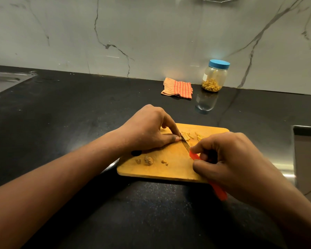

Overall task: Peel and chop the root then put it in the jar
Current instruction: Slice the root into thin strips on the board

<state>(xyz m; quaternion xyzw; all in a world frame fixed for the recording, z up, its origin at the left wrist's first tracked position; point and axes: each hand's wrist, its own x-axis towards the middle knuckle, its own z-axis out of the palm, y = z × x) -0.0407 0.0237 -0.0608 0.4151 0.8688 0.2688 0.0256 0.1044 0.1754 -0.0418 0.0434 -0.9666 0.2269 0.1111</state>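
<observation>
The right hand (228, 159) grips an orange-handled knife (187, 146); the left hand (147, 130) curls at its blade, hold hidden. The blue-lidded clear plastic jar (215, 72) contains yellow chopped strips (211, 85).

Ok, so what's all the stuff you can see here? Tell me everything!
cutting board: one, yellow wood, on the counter near the person
knife: one, red handle, steel blade, over the board
cut root strips: small pile, yellow, far side of the board
scraps: a few, brown, near side of the board
jar: one, clear, blue lid on, yellow pieces inside, by the wall
cloth: one, orange checked, left of the jar
counter: one, black
wall: grey marble, behind the counter
sink: one, steel, far left
left hand: fingertips down beside the blade; what they hold is hidden
right hand: grips the knife handle
</observation>
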